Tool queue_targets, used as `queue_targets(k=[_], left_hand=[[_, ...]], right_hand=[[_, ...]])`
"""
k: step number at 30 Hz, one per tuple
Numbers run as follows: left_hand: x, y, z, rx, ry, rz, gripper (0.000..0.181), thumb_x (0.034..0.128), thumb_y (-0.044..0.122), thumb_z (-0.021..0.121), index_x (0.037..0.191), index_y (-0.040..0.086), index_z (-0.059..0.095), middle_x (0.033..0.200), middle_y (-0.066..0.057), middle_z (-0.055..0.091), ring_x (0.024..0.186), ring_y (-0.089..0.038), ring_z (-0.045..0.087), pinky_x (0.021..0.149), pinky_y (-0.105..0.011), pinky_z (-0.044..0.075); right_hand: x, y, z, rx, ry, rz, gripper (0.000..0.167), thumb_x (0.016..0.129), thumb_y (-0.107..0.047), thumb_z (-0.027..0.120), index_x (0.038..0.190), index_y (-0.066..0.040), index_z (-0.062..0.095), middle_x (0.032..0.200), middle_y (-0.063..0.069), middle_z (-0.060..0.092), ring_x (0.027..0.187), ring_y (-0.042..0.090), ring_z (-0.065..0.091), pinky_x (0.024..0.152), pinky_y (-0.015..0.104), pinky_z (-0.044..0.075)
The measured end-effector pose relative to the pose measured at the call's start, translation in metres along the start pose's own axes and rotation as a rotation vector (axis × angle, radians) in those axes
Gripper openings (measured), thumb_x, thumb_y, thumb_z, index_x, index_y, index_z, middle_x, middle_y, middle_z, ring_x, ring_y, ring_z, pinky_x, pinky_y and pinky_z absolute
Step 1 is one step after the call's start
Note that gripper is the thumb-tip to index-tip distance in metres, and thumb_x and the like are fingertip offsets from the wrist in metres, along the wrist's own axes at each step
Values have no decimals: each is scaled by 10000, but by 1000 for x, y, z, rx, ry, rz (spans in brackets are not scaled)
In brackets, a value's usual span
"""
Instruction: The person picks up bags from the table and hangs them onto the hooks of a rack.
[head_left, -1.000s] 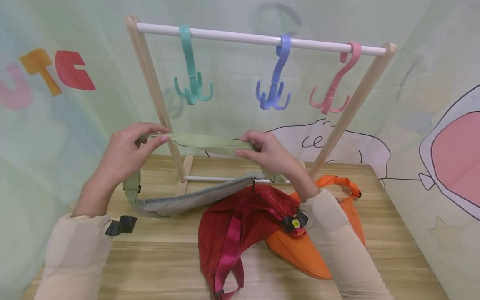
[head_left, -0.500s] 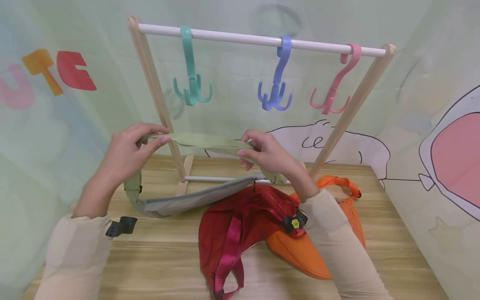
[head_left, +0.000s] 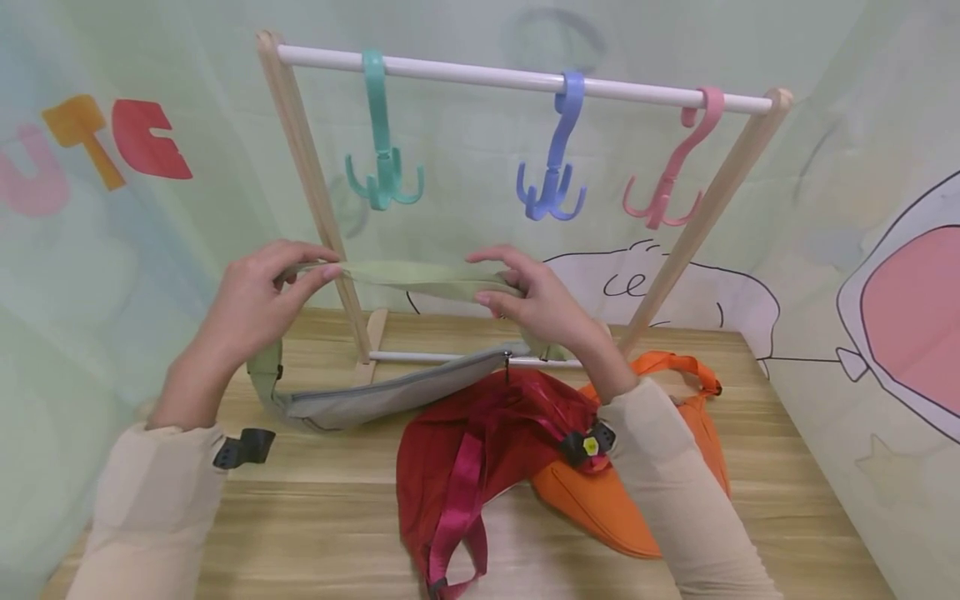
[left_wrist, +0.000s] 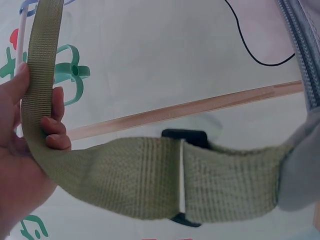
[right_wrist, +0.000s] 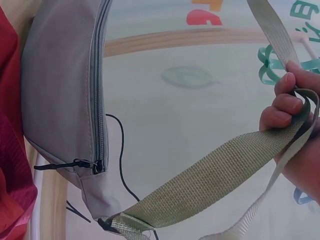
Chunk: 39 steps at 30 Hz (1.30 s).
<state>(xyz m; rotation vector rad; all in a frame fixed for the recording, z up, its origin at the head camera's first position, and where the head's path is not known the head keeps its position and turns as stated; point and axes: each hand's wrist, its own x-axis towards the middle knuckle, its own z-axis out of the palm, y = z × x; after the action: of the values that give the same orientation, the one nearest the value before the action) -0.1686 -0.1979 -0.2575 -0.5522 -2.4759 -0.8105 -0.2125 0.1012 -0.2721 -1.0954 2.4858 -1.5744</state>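
A grey waist bag (head_left: 397,396) with a zip hangs tilted from its olive-green webbing strap (head_left: 412,275), low over the table. My left hand (head_left: 255,292) pinches the strap's left end between thumb and fingers. On the other side my right hand (head_left: 536,300) holds the strap with its thumb and curled fingers, the index finger raised. Between the hands the strap runs almost level. A black slider buckle (left_wrist: 185,135) sits on the strap in the left wrist view. In the right wrist view the bag's zip pull (right_wrist: 75,164) and a folded strap part show.
Behind the hands stands a wooden rack with a white rail (head_left: 480,77). Green (head_left: 385,171), blue (head_left: 552,187) and pink (head_left: 662,196) hooks hang from it. A red bag (head_left: 480,450) and an orange bag (head_left: 600,508) lie overlapping on the wooden table (head_left: 315,517).
My right index finger has lifted off the strap, while the thumb and other fingers keep hold. The left hand and the bag are almost unmoved.
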Motion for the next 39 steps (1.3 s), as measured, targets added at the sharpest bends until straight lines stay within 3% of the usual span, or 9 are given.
queue_targets(k=[13,22,31,39], left_hand=[[2,0,-3,0,-21,-27,224,917,205,562,1064,67,659,922,-78,603,687,-159,396,593,-267,309],[5,2,-6,-21,-20,-44,229,922,238,552,1034,78,671,942,-58,631,692,-109,467,605,-243,356],[9,-3,-6,-56,-15,29,184,908,146,570,1027,51,673,947,-104,651,704,27,492,630,-181,370],[9,-2,-11,-35,-22,15,194,916,167,559,1031,58,670,930,-71,651,710,-27,484,630,-196,356]], right_hand=[[3,-3,-2,28,25,32,231,846,-31,631,1071,20,609,650,46,562,557,251,495,500,261,410],[3,-3,-6,65,21,-13,350,838,-26,638,1181,-37,571,611,129,499,505,158,442,478,259,377],[4,-3,-12,78,13,-8,346,837,-54,646,1177,-54,588,632,102,534,521,204,464,476,300,403],[5,-8,-15,88,3,-1,356,842,-45,637,1192,-61,576,636,98,540,532,227,466,473,313,402]])
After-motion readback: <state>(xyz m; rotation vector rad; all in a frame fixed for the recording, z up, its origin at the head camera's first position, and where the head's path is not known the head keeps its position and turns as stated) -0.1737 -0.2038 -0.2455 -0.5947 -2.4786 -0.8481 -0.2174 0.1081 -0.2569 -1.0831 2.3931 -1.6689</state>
